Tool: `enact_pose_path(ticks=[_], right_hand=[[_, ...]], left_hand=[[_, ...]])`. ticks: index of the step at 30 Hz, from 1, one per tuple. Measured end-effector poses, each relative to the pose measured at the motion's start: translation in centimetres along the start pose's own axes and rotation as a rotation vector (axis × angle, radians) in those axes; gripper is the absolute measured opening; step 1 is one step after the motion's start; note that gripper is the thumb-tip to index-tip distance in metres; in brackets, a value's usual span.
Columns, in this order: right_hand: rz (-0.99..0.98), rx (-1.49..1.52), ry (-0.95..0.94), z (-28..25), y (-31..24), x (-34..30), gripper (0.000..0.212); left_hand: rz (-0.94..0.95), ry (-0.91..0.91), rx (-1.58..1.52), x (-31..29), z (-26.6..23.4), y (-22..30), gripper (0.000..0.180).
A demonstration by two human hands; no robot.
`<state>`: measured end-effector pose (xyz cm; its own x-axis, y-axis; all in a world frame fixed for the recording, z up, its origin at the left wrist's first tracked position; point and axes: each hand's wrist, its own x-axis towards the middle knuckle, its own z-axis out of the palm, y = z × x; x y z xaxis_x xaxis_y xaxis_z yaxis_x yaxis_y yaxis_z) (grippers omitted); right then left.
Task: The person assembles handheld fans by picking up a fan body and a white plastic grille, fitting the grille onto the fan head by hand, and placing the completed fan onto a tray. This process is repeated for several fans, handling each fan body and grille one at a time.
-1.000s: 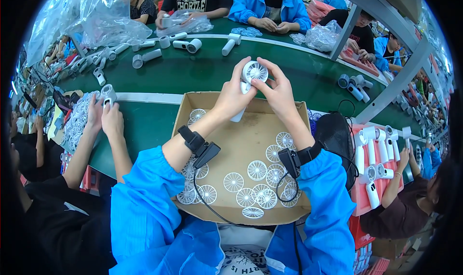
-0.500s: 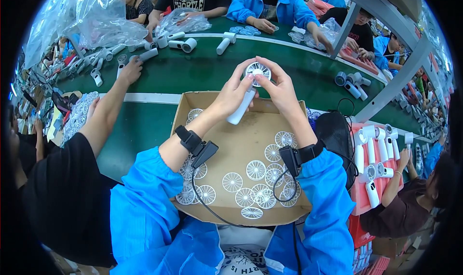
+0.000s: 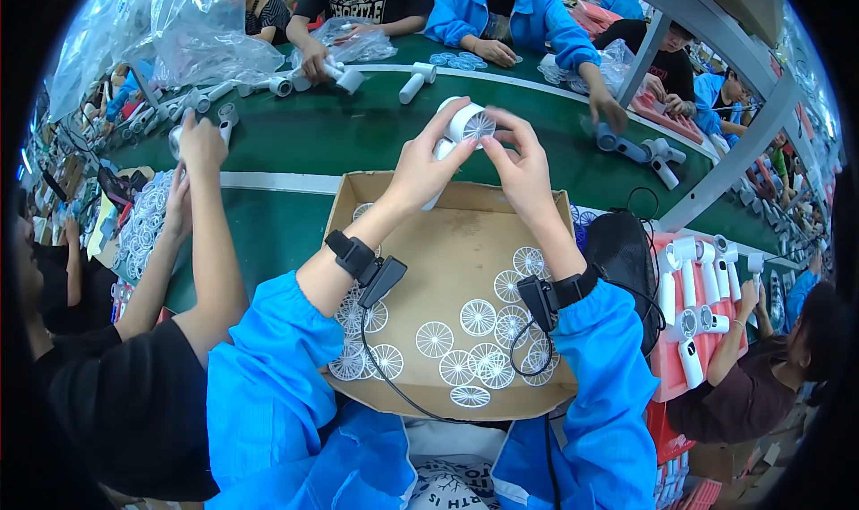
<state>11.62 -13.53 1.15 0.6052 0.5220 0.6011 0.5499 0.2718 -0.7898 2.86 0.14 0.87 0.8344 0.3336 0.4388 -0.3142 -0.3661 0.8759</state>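
My left hand (image 3: pixel 422 168) is wrapped round a white handheld fan (image 3: pixel 456 123), its round head turned on its side toward the right. A white spoked grille (image 3: pixel 480 125) sits at the open face of the head. My right hand (image 3: pixel 524 168) has its thumb and fingers closed at the grille's edge; whether the grille is fully seated I cannot tell. The handle is mostly hidden behind my left hand. Below both hands lies a shallow cardboard box (image 3: pixel 420 242) with several loose spoked grilles (image 3: pixel 478 317) in it.
Beyond the box runs a green conveyor belt (image 3: pixel 358 134) with several fans along it. At left, a co-worker's arms (image 3: pixel 210 215) reach over it beside a pile of grilles (image 3: pixel 148 224). A pink foam tray (image 3: pixel 667 358) with fans and a grey metal post (image 3: pixel 734 157) stand right.
I have tilted the fan so its face turns from me toward the right, and raised it slightly. The left co-worker's hands have moved back with a fan; people across the belt also moved fans.
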Motion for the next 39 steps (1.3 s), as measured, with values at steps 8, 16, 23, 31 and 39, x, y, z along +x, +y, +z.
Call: enact_pose_path(ticks=[8, 16, 23, 31, 39], right_hand=[[-0.049, -0.129, 0.038, 0.5, -0.5, -0.1, 0.044], [0.197, 0.499, -0.102, -0.1, -0.8, 0.0, 0.053], [0.142, 0.35, -0.147, 0.2, -1.5, 0.2, 0.05], [0.128, 0.305, -0.079, 0.3, -1.0, 0.0, 0.038], [0.15, 0.337, -0.062, -0.1, -0.3, 0.1, 0.025]], left_hand=[[0.173, 0.045, 0.196, -0.2, 0.4, 0.0, 0.053], [0.285, -0.055, 0.132, -0.4, 0.2, 0.2, 0.055], [0.282, -0.174, 0.101, -0.8, -0.1, 0.4, 0.054], [0.177, -0.258, 0.035, -0.7, 0.6, 0.6, 0.05], [-0.031, -0.261, -0.286, -0.9, 1.2, 0.0, 0.044]])
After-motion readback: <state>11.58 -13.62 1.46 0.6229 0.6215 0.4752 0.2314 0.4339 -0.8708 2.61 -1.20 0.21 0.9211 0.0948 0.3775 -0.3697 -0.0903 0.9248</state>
